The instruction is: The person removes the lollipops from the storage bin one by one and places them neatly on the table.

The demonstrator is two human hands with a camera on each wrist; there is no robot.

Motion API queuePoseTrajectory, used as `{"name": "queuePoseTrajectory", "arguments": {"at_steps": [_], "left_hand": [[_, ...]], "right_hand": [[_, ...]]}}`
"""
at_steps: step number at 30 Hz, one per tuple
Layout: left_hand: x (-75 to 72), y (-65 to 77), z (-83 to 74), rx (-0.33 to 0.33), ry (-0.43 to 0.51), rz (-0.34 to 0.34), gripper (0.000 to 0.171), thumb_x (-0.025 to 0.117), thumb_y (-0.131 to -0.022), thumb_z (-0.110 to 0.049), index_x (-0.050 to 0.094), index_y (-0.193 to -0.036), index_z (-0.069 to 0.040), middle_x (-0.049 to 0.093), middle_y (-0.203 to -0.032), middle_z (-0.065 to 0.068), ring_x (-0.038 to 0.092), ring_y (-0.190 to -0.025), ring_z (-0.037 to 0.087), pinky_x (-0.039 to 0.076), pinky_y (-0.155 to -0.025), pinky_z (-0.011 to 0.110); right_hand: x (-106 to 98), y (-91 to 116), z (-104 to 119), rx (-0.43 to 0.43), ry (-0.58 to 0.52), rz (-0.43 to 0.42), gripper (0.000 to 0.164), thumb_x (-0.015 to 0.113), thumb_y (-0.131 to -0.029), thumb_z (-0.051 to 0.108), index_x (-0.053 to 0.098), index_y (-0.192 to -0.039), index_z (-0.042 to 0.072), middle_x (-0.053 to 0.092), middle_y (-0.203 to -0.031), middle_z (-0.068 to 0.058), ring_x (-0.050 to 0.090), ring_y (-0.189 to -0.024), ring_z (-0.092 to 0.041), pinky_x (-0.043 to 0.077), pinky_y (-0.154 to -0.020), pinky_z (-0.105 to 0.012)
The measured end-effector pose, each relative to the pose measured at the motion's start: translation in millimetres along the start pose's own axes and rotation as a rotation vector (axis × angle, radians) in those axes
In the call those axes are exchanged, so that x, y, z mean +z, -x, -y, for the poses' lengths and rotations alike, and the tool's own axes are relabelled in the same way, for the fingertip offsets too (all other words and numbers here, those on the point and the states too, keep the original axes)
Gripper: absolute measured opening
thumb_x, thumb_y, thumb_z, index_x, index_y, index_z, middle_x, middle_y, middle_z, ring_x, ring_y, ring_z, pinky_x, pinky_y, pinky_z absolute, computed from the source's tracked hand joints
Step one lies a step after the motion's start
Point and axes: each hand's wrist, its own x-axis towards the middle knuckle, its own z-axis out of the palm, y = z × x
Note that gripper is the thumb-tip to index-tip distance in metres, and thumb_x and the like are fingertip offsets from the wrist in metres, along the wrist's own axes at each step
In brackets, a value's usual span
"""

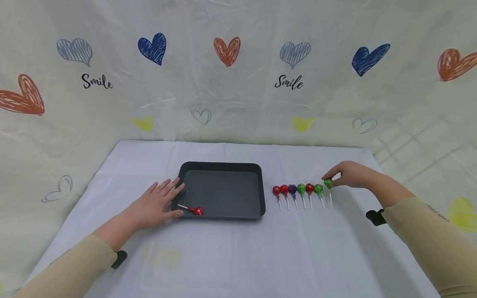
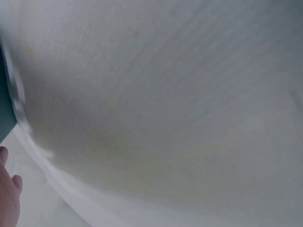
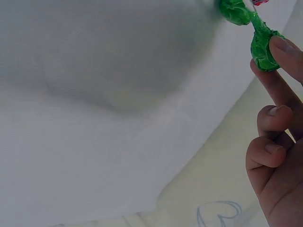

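My right hand (image 1: 352, 174) pinches the head of a green-wrapped lollipop (image 1: 328, 183) between thumb and forefinger, its stick pointing down toward me. In the right wrist view, the thumb and forefinger grip that green lollipop (image 3: 265, 49), while the other fingers curl loosely. To its left lies a row of several lollipops: green (image 1: 318, 189), red (image 1: 309, 188), purple (image 1: 292, 189) and others, sticks toward me. My left hand (image 1: 152, 205) is spread flat, its fingertips at the left rim of a dark grey tray (image 1: 223, 166). A red lollipop (image 1: 198, 211) lies in the tray's near-left corner.
A white cloth (image 1: 223, 256) covers the table. Behind it hangs a pale sheet (image 1: 246, 99) printed with hearts and the word Smile. The tray stands between my left hand and the lollipop row.
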Motion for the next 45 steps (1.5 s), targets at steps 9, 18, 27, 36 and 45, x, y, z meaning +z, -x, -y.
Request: {"name": "queuePoseTrajectory", "arguments": {"at_steps": [9, 18, 27, 36, 45], "left_hand": [[0.5, 0.5, -0.2, 0.0, -0.002, -0.016, 0.089, 0.036, -0.078, -0.078, 0.013, -0.149, -0.029, 0.006, -0.156, -0.005, 0.01, -0.142, 0.025, 0.008, -0.113, 0.052], [-1.4, -0.5, -0.8, 0.001, 0.0, -0.009, 0.088, 0.04, -0.079, -0.076, 0.013, -0.149, -0.029, 0.006, -0.156, -0.005, 0.009, -0.142, 0.025, 0.007, -0.112, 0.053], [-1.0, 0.0, -0.1, 0.001, 0.002, -0.013, 0.088, 0.042, -0.079, -0.074, 0.013, -0.149, -0.029, 0.006, -0.156, -0.005, 0.009, -0.142, 0.025, 0.007, -0.112, 0.052], [1.4, 0.9, 0.7, -0.011, 0.007, -0.011, 0.088, 0.041, -0.079, -0.074, 0.012, -0.149, -0.03, 0.005, -0.156, -0.006, 0.009, -0.142, 0.024, 0.007, -0.113, 0.051], [1.1, 0.1, 1.2, -0.006, 0.007, 0.001, 0.088, 0.042, -0.08, -0.074, 0.013, -0.149, -0.028, 0.005, -0.156, -0.005, 0.008, -0.142, 0.026, 0.006, -0.112, 0.053]], "right_hand": [[14, -5, -13, 0.069, -0.077, 0.067, 0.027, 0.067, -0.084, 0.014, 0.069, -0.111, 0.015, 0.064, -0.112, -0.009, 0.052, -0.11, -0.036, 0.045, -0.09, -0.052], [20, -14, -18, 0.074, -0.091, 0.072, 0.027, 0.067, -0.084, 0.017, 0.068, -0.112, 0.017, 0.064, -0.112, -0.008, 0.054, -0.109, -0.032, 0.047, -0.089, -0.051], [17, -11, -14, 0.08, -0.089, 0.029, 0.032, 0.066, -0.085, 0.023, 0.065, -0.117, 0.017, 0.058, -0.123, -0.016, 0.044, -0.118, -0.042, 0.042, -0.092, -0.057], [5, -14, 1, 0.035, -0.087, -0.005, 0.034, 0.065, -0.087, 0.025, 0.064, -0.119, 0.015, 0.06, -0.12, -0.013, 0.047, -0.116, -0.038, 0.047, -0.089, -0.051], [-7, -26, 32, -0.043, -0.085, -0.02, 0.037, 0.067, -0.085, 0.028, 0.064, -0.12, 0.016, 0.063, -0.118, -0.01, 0.054, -0.109, -0.03, 0.051, -0.084, -0.042]]}}
